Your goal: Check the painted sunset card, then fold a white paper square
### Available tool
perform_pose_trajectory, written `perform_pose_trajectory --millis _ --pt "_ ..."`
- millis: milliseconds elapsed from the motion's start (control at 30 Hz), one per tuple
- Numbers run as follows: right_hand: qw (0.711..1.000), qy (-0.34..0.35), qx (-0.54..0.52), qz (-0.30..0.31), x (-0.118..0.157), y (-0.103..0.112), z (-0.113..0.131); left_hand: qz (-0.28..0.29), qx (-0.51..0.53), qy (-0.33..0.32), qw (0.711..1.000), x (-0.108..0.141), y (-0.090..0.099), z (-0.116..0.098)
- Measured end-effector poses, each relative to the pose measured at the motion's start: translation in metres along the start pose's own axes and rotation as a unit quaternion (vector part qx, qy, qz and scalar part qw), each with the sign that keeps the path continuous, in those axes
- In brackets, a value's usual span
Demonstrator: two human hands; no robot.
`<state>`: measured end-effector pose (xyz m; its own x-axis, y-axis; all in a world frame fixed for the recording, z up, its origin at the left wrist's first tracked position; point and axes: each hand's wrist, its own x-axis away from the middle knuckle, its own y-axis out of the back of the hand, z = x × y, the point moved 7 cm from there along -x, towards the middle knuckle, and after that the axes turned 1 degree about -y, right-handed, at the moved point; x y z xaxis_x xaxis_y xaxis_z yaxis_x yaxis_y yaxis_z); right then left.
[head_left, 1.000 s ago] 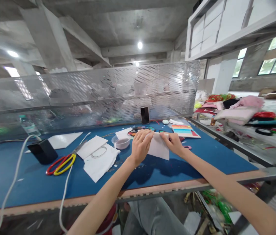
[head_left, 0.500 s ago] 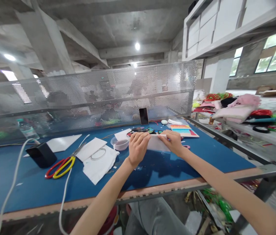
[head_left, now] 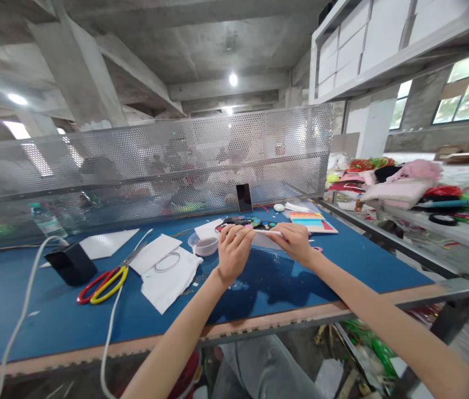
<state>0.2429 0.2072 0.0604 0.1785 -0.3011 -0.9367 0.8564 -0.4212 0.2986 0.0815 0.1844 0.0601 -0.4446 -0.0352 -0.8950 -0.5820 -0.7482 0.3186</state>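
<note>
My left hand (head_left: 234, 254) and my right hand (head_left: 296, 242) pinch opposite ends of a tightly rolled white sheet (head_left: 266, 233), probably paper, above the blue work mat (head_left: 18, 293). Its lower part looks thin and is hard to make out. Just beyond my hands lies a round multicoloured object (head_left: 246, 223), and a small translucent bowl (head_left: 203, 245) stands left of my left hand. Farther left, a wire ring (head_left: 167, 262) rests on crumpled white material (head_left: 172, 285). Neither hand touches these.
Red-and-yellow-handled scissors (head_left: 103, 287), a black holder (head_left: 71, 264) and a white cable (head_left: 24, 288) lie at left. A phone (head_left: 244, 198) stands against a perforated metal screen (head_left: 147, 160). Colourful sheets (head_left: 312, 223) lie at right, beside a shelf of fabrics (head_left: 401, 191).
The white sheet, which hung down flat from my fingers, is now rolled narrow. My hands have turned inward and risen slightly around it.
</note>
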Motion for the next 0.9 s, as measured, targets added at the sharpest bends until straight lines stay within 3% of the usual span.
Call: perform_pose_trajectory --millis 133,400,567,767,900 --pt "0.987 0.116 0.108 -0.012 0.002 0.001 0.014 -0.014 -0.026 -0.012 0.999 -0.003 0.002 -0.004" --pt "0.956 0.221 0.190 -0.023 0.003 0.003 0.034 0.002 -0.069 -0.028 0.997 -0.005 0.002 -0.009" --pt "0.959 0.216 0.184 -0.015 0.004 0.000 0.034 0.028 -0.081 -0.032 0.996 -0.003 -0.003 -0.009" --pt "0.985 0.116 0.124 -0.031 0.001 -0.001 0.021 0.029 -0.084 -0.019 0.996 -0.003 -0.006 -0.006" --pt "0.989 0.091 0.099 -0.057 0.000 0.000 0.018 0.012 -0.073 -0.012 0.997 -0.005 -0.004 -0.006"
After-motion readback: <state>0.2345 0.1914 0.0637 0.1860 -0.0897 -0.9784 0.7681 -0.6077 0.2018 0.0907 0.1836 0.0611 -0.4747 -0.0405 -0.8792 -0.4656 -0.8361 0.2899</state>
